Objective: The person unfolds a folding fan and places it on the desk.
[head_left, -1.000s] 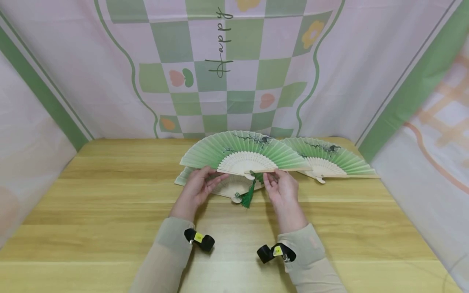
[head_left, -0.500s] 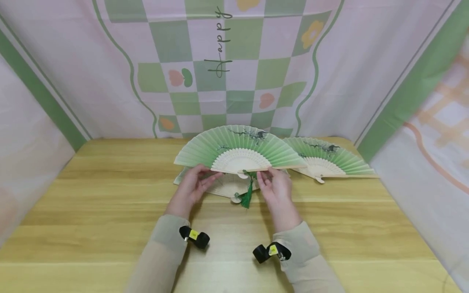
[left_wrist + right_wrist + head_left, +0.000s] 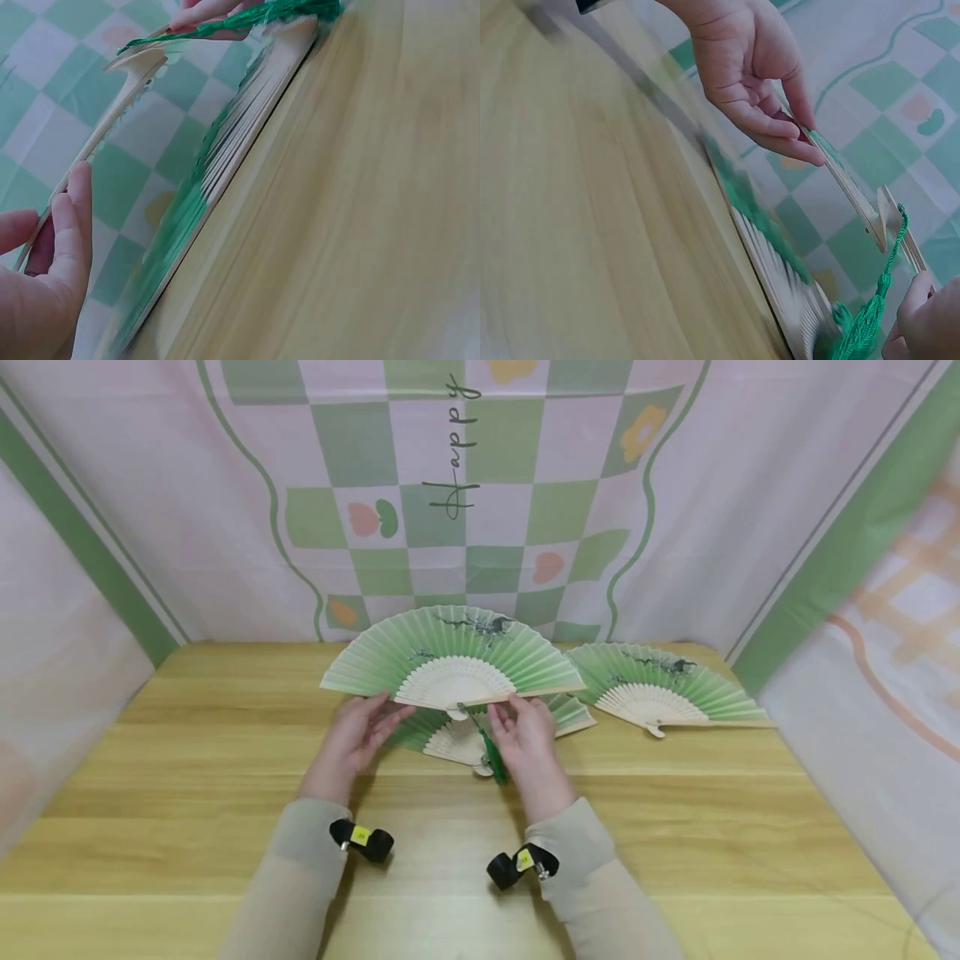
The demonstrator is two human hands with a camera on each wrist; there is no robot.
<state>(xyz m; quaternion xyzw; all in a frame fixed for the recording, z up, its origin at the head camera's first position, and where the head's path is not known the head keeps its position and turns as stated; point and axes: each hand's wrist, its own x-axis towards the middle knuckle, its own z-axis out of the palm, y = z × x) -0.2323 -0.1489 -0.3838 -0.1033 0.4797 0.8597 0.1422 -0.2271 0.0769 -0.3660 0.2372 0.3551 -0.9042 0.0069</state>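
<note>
A spread green folding fan (image 3: 450, 643) with pale ribs and a dark painted branch is held above the table. My left hand (image 3: 351, 735) pinches its left edge, fingers beneath and thumb on top; the left wrist view shows this grip. My right hand (image 3: 527, 735) pinches the right edge near the pivot. From that pivot hangs a green tassel (image 3: 866, 319). Below the held fan, a second spread fan (image 3: 450, 741) lies on the table, partly covered by the first and by my hands. To the right rests a third spread fan (image 3: 663, 693), its left tip close behind the held one.
The wooden table (image 3: 187, 827) carries the fans near its back edge. Behind it hangs a checkered cloth (image 3: 502, 510) with lettering, and cloth also hangs along both sides. Black wrist cameras (image 3: 362, 841) are strapped over both sleeves.
Both hands have carried the held fan to the left and slightly up. More of the lying fan's right side now shows. The fan on the right has not moved.
</note>
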